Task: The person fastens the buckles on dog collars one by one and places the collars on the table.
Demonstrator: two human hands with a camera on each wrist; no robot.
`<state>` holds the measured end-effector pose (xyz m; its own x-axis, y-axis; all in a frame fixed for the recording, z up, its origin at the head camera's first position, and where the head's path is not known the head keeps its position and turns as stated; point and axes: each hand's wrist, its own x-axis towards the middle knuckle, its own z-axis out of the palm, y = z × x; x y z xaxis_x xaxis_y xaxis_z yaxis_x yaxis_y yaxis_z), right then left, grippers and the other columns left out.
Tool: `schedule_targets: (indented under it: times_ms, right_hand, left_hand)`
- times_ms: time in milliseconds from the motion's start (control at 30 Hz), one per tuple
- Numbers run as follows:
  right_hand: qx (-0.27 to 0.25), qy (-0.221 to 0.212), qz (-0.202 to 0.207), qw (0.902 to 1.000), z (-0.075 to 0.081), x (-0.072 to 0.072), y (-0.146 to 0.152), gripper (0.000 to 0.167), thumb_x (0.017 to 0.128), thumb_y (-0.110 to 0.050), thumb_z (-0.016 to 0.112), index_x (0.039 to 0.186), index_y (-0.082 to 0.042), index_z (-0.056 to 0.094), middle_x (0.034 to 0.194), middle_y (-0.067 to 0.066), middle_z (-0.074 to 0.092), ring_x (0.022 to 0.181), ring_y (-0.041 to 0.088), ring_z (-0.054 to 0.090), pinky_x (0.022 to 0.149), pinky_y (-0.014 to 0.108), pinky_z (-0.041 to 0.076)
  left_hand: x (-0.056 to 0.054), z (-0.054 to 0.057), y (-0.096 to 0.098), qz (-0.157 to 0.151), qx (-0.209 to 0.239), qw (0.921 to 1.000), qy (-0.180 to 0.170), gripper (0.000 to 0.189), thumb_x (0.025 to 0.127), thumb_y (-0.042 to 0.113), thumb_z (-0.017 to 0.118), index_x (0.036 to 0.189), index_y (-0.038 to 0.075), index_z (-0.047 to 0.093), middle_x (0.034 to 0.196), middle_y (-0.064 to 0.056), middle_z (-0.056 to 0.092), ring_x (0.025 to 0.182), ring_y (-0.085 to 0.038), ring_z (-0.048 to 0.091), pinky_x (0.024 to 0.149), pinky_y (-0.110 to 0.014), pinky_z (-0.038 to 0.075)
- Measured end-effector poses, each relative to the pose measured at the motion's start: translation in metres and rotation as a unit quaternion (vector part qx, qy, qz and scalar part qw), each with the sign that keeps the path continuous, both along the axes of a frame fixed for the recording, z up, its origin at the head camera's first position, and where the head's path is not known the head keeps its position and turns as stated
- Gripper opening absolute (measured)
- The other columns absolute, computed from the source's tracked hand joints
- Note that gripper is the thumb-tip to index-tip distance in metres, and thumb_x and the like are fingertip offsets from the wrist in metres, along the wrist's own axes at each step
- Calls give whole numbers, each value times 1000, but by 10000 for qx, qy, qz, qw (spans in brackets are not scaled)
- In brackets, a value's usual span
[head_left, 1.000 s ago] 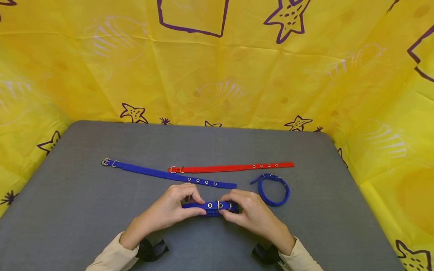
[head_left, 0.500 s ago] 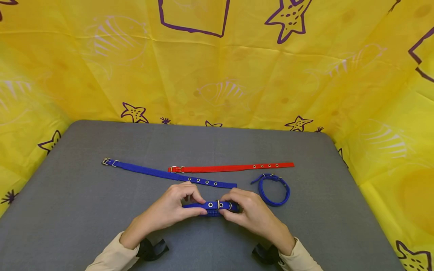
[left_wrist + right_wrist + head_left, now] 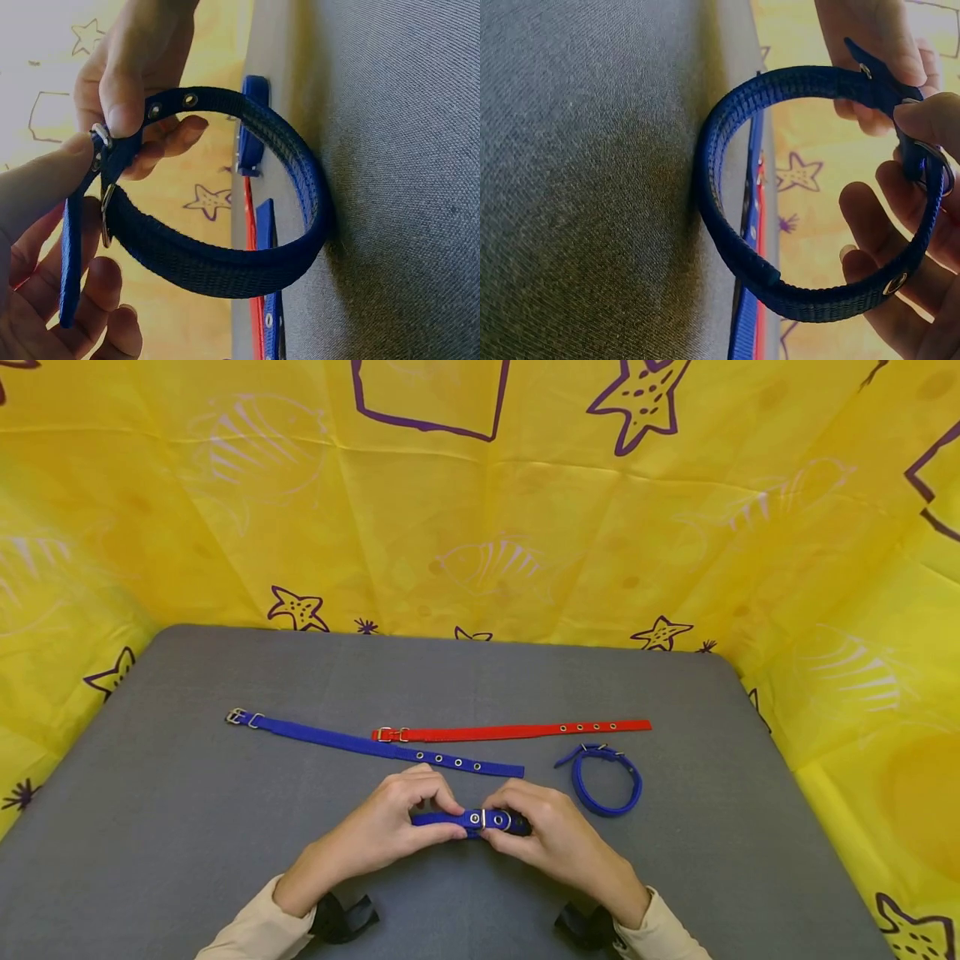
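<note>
Your left hand [image 3: 386, 820] is pinching the tail of a looped blue strap [image 3: 210, 266] between thumb and fingers; your right hand [image 3: 555, 828] is pinching it by its metal buckle [image 3: 483, 819]. Beyond the loop, a straight blue strap [image 3: 330, 740] and a red strap [image 3: 480, 733] are lying across the grey counter [image 3: 187, 827]. A ring-shaped blue strap [image 3: 611, 812] is resting to the right. Starfish-printed yellow cloth [image 3: 555, 527] is hanging behind.

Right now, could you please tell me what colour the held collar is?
The held collar is blue, clearest in the head view.
</note>
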<state>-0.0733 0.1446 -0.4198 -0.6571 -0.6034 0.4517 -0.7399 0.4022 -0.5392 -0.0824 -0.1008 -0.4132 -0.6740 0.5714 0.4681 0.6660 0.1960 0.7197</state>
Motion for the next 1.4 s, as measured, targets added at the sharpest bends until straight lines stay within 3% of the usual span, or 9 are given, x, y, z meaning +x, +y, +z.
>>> schedule_targets:
  times_ms: [267, 500, 967, 1067, 1167, 1300, 1400]
  right_hand:
    - [29, -120, -252, 9996, 2, -3, 3, 15, 86, -18, 78, 98, -18, 69, 90, -10, 67, 78, -1, 57, 71, 12, 46]
    - [180, -248, -621, 9976, 5, -7, 11, 16, 84, -21, 80, 97, -21, 70, 85, -14, 64, 73, 0, 52, 63, 18, 46]
    - [69, -182, -307, 9993, 7, -6, 10, 15, 86, -14, 76, 96, -21, 67, 87, -11, 63, 73, 1, 52, 64, 13, 43]
    - [82, -225, -302, 9993, 7, -6, 10, 14, 87, -15, 75, 97, -21, 67, 87, -11, 63, 73, 1, 52, 63, 14, 43]
    - [99, -332, -309, 9989, 7, -6, 11, 13, 87, -16, 75, 97, -21, 68, 87, -11, 63, 73, 0, 52, 61, 17, 46]
    - [74, -395, -359, 9985, 8, -7, 15, 15, 85, -15, 77, 95, -20, 68, 87, -11, 63, 72, -1, 53, 60, 22, 49]
    - [50, -345, -321, 9989, 9, -8, 18, 17, 83, -13, 77, 95, -18, 67, 87, -10, 64, 73, -1, 54, 60, 23, 51]
  left_hand:
    - [-1, 0, -2, 205, -141, 9997, 86, 20, 82, 13, 82, 96, 18, 68, 86, 7, 64, 78, -4, 54, 66, -19, 48]
    - [-6, 1, -8, 608, -322, 9976, 81, 22, 81, 14, 82, 97, 20, 69, 87, 10, 65, 78, -2, 52, 64, -25, 48]
    - [-2, 4, 0, 613, 178, 9972, 379, 21, 82, 10, 80, 99, 19, 72, 91, 5, 68, 82, -7, 55, 64, -20, 46]
    - [-2, 3, -1, 665, -6, 9977, 135, 20, 84, 13, 80, 100, 20, 70, 92, 6, 68, 83, -7, 54, 66, -22, 47]
    - [-2, 2, -3, 634, -407, 9962, -441, 24, 87, 22, 77, 108, 21, 66, 101, 7, 68, 86, -5, 54, 69, -24, 48]
    - [0, -1, -4, 405, -918, 9886, -1127, 34, 90, 35, 73, 119, 23, 60, 106, 8, 66, 80, -3, 53, 65, -21, 46]
    - [1, -3, -1, 153, -883, 9870, -1332, 30, 92, 36, 70, 117, 22, 60, 98, 7, 64, 72, -3, 51, 61, -19, 45]
